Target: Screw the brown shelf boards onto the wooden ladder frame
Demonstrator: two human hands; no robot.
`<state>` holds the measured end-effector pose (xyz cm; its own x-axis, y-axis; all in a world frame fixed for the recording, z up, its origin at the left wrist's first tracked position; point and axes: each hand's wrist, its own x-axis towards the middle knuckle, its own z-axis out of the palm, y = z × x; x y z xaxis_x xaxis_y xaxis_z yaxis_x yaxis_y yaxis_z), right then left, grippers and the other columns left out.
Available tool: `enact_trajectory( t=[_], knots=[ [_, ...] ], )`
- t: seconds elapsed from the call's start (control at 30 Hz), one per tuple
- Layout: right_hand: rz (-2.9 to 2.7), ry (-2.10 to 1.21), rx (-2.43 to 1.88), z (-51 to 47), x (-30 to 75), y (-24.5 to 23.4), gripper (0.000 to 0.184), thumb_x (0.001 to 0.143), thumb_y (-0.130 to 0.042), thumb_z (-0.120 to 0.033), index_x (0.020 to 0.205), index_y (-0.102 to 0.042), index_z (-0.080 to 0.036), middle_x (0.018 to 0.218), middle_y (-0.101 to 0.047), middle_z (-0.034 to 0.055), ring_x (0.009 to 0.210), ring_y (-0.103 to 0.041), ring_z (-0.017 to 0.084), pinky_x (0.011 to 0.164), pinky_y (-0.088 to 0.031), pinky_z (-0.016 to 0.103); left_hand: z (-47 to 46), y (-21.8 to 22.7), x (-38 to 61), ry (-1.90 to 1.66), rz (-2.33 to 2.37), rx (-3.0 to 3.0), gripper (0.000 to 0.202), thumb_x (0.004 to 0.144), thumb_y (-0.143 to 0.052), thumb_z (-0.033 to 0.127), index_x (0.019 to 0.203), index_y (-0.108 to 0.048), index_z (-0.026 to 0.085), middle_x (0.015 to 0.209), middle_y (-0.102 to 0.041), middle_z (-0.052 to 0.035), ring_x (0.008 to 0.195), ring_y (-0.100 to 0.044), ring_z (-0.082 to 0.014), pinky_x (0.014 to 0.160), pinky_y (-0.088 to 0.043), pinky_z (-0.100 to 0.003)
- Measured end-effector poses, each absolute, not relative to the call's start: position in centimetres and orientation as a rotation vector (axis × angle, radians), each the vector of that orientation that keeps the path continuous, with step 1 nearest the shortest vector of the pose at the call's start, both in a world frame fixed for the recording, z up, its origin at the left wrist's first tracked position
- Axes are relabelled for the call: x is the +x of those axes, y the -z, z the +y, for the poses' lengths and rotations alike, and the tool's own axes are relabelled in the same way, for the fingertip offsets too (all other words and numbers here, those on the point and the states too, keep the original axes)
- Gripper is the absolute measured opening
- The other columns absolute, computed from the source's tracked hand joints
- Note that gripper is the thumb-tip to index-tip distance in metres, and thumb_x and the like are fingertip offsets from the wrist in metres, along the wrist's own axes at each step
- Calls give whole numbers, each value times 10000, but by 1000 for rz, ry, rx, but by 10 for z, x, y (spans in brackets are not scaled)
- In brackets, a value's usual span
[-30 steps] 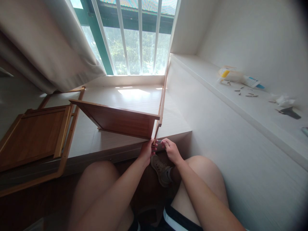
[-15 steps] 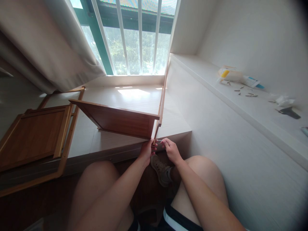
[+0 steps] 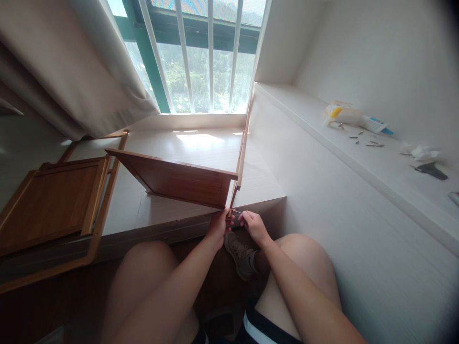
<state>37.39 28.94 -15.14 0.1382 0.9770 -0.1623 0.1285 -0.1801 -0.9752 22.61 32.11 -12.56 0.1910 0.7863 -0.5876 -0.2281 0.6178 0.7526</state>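
Both hands [image 3: 218,226] reach forward, close together by the wooden panel [image 3: 182,185].

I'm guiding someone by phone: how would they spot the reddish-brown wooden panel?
Find the white-barred window, then the pale ledge below. Over that ledge slants the reddish-brown rectangular wooden panel. Unlike the orange-brown wooden panel farther left, it has the bare left hand at its lower right corner.

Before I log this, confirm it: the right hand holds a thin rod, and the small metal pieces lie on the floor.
Wrong place: in the head view, the small metal pieces lie on the white ledge. The right hand holds a thin rod.
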Motion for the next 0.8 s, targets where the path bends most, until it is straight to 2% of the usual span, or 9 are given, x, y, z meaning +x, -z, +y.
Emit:
enact_trajectory(
  t=[0.17,0.37,0.8],
  knots=[
    [-878,-1424,-1403,290,371,149,413,849,-532,-503,668,-625,-143,509,-528,1,382,-348,78,377,-210,217,322,128,226,-773,1174,579,425,766,-617,515,964,-722,154,841,-620,-35,641,-506,-94,531,-346,-196],
    [-733,-1575,-1339,292,373,150,390,825,-552,-482,623,-579,-150,464,-495,-14,358,-347,69,349,-203,199,321,126,226,-773,1177,573,416,770,-616,518,955,-721,161,828,-616,-24,633,-502,-87,531,-339,-194],
    [-840,-1443,-1383,290,371,144,383,828,-531,-506,648,-544,-168,497,-497,-21,372,-338,69,355,-201,199,321,122,225,-771,1178,580,416,762,-622,530,925,-724,161,822,-616,-26,627,-498,-88,532,-339,-198]
  ],
)
